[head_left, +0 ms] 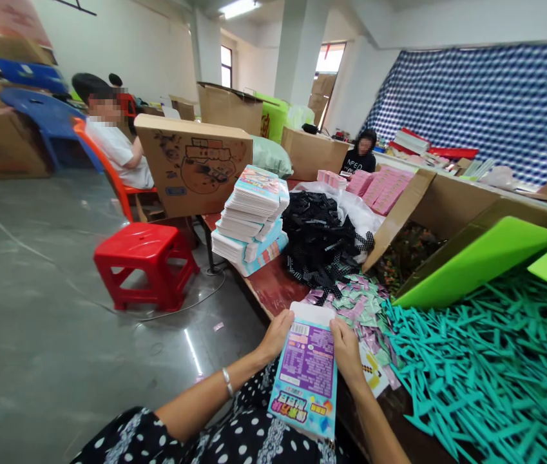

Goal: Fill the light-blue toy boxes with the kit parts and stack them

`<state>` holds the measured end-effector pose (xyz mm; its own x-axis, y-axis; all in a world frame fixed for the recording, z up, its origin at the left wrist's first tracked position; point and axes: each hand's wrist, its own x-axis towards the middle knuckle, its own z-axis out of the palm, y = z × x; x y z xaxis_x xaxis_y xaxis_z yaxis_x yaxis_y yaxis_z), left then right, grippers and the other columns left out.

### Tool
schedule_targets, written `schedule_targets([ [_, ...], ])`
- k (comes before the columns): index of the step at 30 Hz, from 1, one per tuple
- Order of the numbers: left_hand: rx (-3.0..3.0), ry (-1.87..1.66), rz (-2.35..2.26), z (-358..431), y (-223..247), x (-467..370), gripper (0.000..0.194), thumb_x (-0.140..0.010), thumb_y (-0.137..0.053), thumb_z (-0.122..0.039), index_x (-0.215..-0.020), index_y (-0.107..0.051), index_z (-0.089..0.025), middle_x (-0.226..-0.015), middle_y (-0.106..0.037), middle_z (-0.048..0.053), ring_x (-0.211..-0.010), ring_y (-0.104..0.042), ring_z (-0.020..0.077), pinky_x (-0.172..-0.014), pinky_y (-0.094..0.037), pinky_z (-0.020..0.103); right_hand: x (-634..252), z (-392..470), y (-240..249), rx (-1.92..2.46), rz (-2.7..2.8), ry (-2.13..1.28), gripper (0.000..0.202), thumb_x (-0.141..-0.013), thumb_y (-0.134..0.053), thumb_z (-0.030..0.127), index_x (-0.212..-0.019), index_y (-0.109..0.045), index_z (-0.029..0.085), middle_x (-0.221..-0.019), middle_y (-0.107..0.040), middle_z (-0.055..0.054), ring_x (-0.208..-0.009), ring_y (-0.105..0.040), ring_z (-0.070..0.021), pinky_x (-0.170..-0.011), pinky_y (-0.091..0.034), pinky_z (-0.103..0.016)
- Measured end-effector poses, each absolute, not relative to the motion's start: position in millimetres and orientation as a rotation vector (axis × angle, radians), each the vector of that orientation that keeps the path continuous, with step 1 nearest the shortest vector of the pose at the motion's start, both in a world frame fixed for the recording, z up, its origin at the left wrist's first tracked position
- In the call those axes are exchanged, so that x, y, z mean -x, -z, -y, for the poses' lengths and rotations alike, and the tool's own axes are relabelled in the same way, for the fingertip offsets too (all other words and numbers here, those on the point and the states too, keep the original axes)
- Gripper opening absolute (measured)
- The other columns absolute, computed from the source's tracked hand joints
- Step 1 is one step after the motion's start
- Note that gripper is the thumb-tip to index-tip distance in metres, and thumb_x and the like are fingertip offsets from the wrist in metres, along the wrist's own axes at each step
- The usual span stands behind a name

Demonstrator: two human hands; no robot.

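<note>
A blue and purple printed carton point(305, 380) is held in front of my body, with its white flap standing up at the far end. My left hand point(277, 334) grips its left edge near the flap. On the opposite edge, my right hand point(345, 345) pinches the carton near the same end. Both sets of fingers are partly hidden behind it. Just beyond the flap lie small pink and green packets point(363, 303). Teal plastic pickaxe-shaped pieces point(486, 361) are heaped to the right of my right hand.
Stacked flat cartons point(249, 216) stand at the table's left edge beside a pile of black perforated pieces point(319, 232). An open cardboard box point(451, 219) is at the right. A red stool point(145, 258) stands on the floor. Two people point(118, 145) point(363, 154) sit nearby.
</note>
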<state>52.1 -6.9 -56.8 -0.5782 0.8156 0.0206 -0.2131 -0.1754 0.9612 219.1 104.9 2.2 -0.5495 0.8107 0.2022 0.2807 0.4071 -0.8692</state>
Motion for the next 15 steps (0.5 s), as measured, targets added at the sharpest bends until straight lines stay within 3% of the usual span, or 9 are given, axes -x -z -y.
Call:
schedule_targets([
  [3,-0.708,-1.903,-1.408,14.8,54.3,-53.9,0.074,-0.085,-0.072,-0.094,-0.087,-0.058,-0.021,-0.082,-0.055,-0.001,-0.078,-0.05,0.0181,-0.073,-0.044,0.032,-216.9,-100.0,1.7,0.949,1.924,-1.105,0.062,-0.094,-0.061,0.085,-0.088,-0.06,0.024,-0.089,-0.07,-0.007,-0.088,-0.069,-0.0288,-0.086,-0.057,-0.043],
  [7,-0.681,-1.966,-1.422,20.1,48.1,-56.1,0.068,-0.087,-0.076,-0.087,-0.104,-0.057,-0.023,-0.089,-0.058,-0.001,-0.082,-0.055,0.0189,-0.075,-0.047,0.03,-216.6,-100.8,0.6,0.916,1.781,-1.216,0.065,-0.089,-0.076,0.074,-0.123,-0.064,0.021,-0.097,-0.075,-0.007,-0.095,-0.073,-0.0296,-0.093,-0.058,-0.044],
  [8,-0.682,-1.96,-1.416,20.4,46.3,-56.5,0.068,-0.088,-0.075,-0.086,-0.108,-0.058,-0.024,-0.089,-0.059,-0.001,-0.081,-0.056,0.0192,-0.075,-0.047,0.03,-217.7,-102.2,-0.7,0.899,1.804,-1.25,0.064,-0.088,-0.076,0.074,-0.122,-0.066,0.02,-0.095,-0.076,-0.007,-0.093,-0.072,-0.0294,-0.092,-0.058,-0.043],
  [10,-0.701,-1.923,-1.402,20.2,42.3,-57.1,0.07,-0.087,-0.075,-0.087,-0.11,-0.061,-0.023,-0.089,-0.062,0.0,-0.08,-0.058,0.0197,-0.073,-0.047,0.031,-221.3,-105.5,-3.6,0.883,1.877,-1.303,0.062,-0.085,-0.078,0.078,-0.101,-0.072,0.018,-0.089,-0.073,-0.007,-0.088,-0.069,-0.0284,-0.087,-0.056,-0.041],
  [12,-0.727,-1.861,-1.386,19.2,37.1,-56.6,0.074,-0.086,-0.07,-0.093,-0.1,-0.064,-0.02,-0.087,-0.064,0.002,-0.079,-0.059,0.02,-0.072,-0.048,0.031,-226.2,-108.4,-6.4,0.904,1.923,-1.34,0.069,-0.078,-0.081,0.087,-0.079,-0.069,0.019,-0.081,-0.069,-0.007,-0.082,-0.064,-0.0263,-0.081,-0.053,-0.039],
  [15,-0.764,-1.74,-1.356,16.0,26.3,-51.9,0.079,-0.086,-0.062,-0.099,-0.084,-0.061,-0.02,-0.082,-0.065,0.003,-0.075,-0.059,0.0196,-0.068,-0.046,0.03,-233.9,-110.7,-12.1,0.921,1.932,-1.455,0.078,-0.071,-0.081,0.096,-0.071,-0.062,0.02,-0.077,-0.064,-0.005,-0.077,-0.058,-0.022,-0.076,-0.049,-0.035],
])
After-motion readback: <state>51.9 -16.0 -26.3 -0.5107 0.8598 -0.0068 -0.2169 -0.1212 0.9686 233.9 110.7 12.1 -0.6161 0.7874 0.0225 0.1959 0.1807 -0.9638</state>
